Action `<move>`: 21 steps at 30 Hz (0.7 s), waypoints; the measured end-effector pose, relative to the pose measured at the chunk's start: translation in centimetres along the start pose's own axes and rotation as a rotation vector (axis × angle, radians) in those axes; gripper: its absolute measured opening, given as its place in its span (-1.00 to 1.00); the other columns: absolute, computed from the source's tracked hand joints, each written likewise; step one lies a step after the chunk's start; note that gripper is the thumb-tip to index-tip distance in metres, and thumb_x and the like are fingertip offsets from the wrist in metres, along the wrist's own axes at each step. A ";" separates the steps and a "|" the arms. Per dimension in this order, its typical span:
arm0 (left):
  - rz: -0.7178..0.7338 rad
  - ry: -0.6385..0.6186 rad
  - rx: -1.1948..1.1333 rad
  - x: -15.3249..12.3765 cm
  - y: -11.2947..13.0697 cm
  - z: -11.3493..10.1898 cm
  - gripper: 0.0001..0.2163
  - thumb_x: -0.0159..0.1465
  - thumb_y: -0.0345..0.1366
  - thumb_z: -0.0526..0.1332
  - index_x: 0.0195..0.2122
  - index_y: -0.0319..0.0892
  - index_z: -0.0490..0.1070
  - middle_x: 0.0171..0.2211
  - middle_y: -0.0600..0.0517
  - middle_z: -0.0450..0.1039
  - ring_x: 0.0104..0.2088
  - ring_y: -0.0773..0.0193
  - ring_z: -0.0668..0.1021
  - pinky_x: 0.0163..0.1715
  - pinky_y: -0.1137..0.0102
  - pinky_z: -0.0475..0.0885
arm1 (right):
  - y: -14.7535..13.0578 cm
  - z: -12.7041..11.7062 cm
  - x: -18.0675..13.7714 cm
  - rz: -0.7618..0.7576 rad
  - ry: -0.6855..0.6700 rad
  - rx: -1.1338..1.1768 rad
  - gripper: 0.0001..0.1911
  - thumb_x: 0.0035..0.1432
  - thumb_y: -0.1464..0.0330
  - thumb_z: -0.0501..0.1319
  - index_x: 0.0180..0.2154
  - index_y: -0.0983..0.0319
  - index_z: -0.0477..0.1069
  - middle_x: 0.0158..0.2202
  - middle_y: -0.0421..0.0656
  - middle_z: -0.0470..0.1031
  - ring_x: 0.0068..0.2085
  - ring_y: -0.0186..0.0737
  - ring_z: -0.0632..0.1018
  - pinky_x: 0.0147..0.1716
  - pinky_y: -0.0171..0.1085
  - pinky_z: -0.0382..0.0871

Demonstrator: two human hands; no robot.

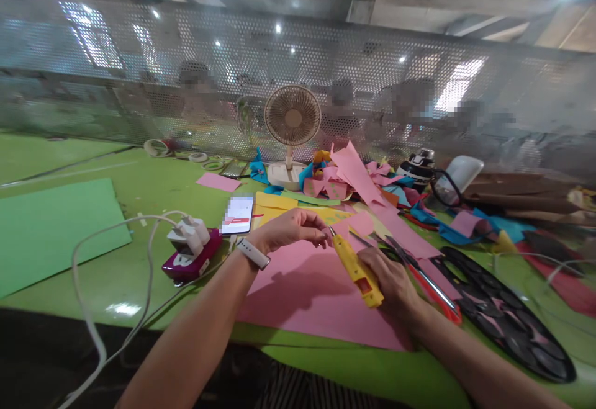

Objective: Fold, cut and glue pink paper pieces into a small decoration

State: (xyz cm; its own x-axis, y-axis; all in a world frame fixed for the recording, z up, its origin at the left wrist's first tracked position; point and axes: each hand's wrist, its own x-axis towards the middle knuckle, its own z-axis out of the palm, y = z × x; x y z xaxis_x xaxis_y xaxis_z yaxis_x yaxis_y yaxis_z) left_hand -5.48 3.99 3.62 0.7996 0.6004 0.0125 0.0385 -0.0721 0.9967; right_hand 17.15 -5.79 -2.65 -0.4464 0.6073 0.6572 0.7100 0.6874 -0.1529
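Observation:
My right hand (388, 275) is wrapped round a yellow glue gun (354, 267), its metal nozzle tilted up and to the left. Close to that nozzle, the fingers of my left hand (298, 229) are bent and pinched together. Whatever they hold, if anything, is too small to make out. A white watch strap (252, 252) circles my left wrist. Both hands are above a large pink paper sheet (316, 303) on the green table (153, 176). Red-handled scissors (433, 291) lie beside my right hand, partly covered by it.
A purple power strip (193, 266) with white chargers and trailing cables stands left, near a phone (237, 215) and green paper (60, 229). At the back are a small fan (292, 117) and heaped paper scraps (344, 179). A black palette-like tray (507, 316) lies right.

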 end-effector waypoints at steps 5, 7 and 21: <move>0.003 0.000 -0.015 0.0 0.0 0.0 -0.87 0.11 -0.35 0.27 -0.32 -0.29 0.46 -0.42 0.00 0.49 -0.41 0.38 0.49 -0.30 0.40 0.37 | -0.2 -0.2 0.2 -0.023 -0.007 -0.033 -0.82 0.16 0.41 0.03 -0.16 0.25 0.18 -0.29 -0.02 0.41 -0.33 -0.17 0.49 -0.43 -0.28 0.37; 0.003 -0.003 -0.016 0.0 0.0 0.0 -0.86 0.12 -0.34 0.27 -0.32 -0.29 0.46 -0.42 0.00 0.49 -0.41 0.38 0.49 -0.30 0.40 0.37 | -0.3 -0.3 0.3 -0.026 -0.020 -0.048 -0.83 0.17 0.41 0.03 -0.16 0.25 0.19 -0.29 -0.02 0.42 -0.33 -0.18 0.49 -0.43 -0.28 0.37; -0.004 0.041 0.137 0.2 -1.0 -0.9 -0.85 0.09 -0.32 0.26 -0.34 -0.28 0.45 -0.38 -0.04 0.51 -0.38 0.33 0.51 -0.28 0.38 0.39 | -0.3 -2.2 0.2 -0.135 0.128 -0.097 -0.78 0.14 0.49 0.03 -0.14 0.23 0.25 -0.28 -0.01 0.47 -0.25 -0.16 0.52 -0.33 -0.25 0.40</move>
State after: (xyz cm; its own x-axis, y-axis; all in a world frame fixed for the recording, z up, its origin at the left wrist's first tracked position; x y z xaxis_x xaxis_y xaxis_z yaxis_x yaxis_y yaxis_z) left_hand -5.93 4.89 2.70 0.7743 0.6326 0.0149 0.1254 -0.1764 0.9763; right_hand 18.02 -6.77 -0.84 -0.4728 0.4527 0.7560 0.7003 0.7138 0.0106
